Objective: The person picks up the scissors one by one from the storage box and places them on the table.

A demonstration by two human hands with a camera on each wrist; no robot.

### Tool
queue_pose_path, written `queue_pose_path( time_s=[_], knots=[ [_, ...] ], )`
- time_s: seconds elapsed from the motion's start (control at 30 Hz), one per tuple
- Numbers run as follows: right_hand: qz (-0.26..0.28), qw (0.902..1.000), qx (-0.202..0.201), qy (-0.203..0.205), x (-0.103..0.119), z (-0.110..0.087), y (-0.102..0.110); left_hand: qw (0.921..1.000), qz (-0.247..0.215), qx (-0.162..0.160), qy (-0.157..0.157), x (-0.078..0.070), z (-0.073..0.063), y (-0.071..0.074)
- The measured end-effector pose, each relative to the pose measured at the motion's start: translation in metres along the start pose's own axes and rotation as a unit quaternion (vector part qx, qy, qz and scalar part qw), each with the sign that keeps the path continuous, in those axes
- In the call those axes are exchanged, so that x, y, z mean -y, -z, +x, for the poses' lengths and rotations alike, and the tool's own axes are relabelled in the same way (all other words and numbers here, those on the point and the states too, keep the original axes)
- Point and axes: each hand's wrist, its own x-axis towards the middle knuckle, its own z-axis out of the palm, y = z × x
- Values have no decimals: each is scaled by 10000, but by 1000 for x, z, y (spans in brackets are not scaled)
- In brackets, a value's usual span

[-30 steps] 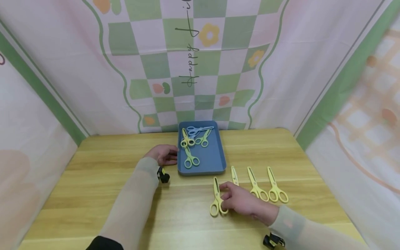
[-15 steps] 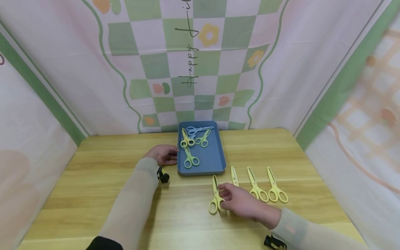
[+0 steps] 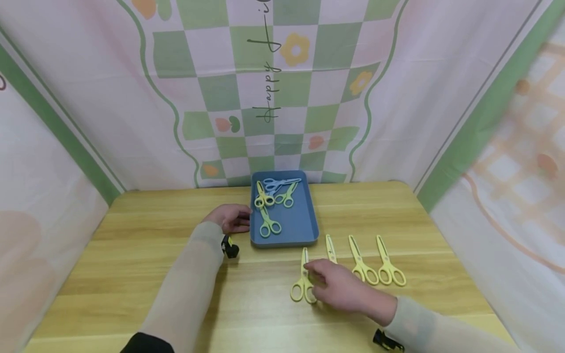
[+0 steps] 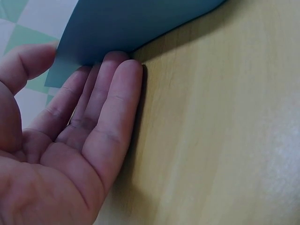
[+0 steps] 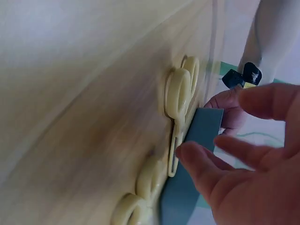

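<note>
My left hand [image 3: 229,218] rests at the left side of a blue tray [image 3: 297,223]. In the left wrist view its fingers [image 4: 117,93] lie fairly straight against the tray's outer wall [image 4: 140,23], with the thumb near the edge. Inside the tray are yellow scissors [image 3: 264,197], green scissors [image 3: 268,223] and blue scissors [image 3: 280,184]. My right hand [image 3: 342,287] is beside a pair of yellow scissors [image 3: 302,280] lying in front of the tray. The right wrist view shows its fingers [image 5: 197,161] loosely bent and spread, apart from the scissors' handles [image 5: 178,93].
Two yellow scissors, one [image 3: 363,264] beside the other [image 3: 388,267], lie to the right, blades pointing away. Another yellow pair [image 3: 331,247] is partly hidden behind my right hand. A patterned cloth [image 3: 256,73] hangs behind the wooden table [image 3: 176,196].
The yellow scissors by my right hand have shifted slightly left and turned a little, handles swinging left. My right hand has moved slightly left; the left hand stays in place.
</note>
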Motion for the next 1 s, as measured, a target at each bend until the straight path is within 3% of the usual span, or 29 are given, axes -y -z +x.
queue_pose_path(
  time_s=[0.07,0.13,0.27,0.43,0.7,1.0],
  knots=[
    [-899,9948,-30,479,1,-2,-2,10000,-12,-6,4,0,0,0],
    [-1611,9827,-17,910,0,-4,-6,10000,-28,-8,17,0,0,0],
    [-2386,9596,80,1491,-2,-7,-11,10000,-34,-2,10,1,0,0],
    [-2602,9517,264,1608,-2,-9,-10,10000,-48,-18,-9,0,-1,0],
    [-2540,9549,492,1459,0,-10,-8,10000,-30,-2,-31,1,0,0],
    [-2654,9526,470,1409,-1,-11,-7,10000,24,53,-61,0,-2,0]
  ],
)
